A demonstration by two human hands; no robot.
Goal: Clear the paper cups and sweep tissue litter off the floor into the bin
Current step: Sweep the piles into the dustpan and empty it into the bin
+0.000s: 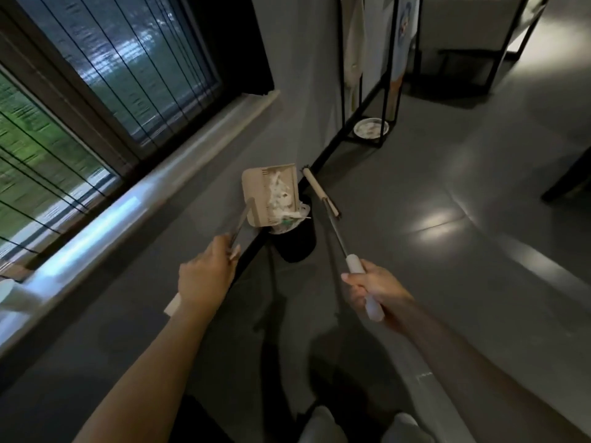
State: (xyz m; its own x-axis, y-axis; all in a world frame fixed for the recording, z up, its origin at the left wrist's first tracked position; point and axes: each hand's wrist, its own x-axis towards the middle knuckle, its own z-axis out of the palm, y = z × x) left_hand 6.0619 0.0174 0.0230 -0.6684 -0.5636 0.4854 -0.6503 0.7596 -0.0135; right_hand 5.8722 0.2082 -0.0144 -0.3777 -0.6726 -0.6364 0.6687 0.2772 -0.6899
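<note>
- The black bin (299,244) stands on the grey floor (447,282).
- The left hand (204,278) has its fingers curled tight round the long handle of the tan dustpan (256,187).
- The dustpan is tipped up right over the bin's mouth.
- White tissue litter (281,196) sits in the dustpan, and some hangs at the bin's top.
- The right hand (374,287) is wrapped round the broom (319,190) grip.
- The broom's brush end is just beside the bin.
</note>
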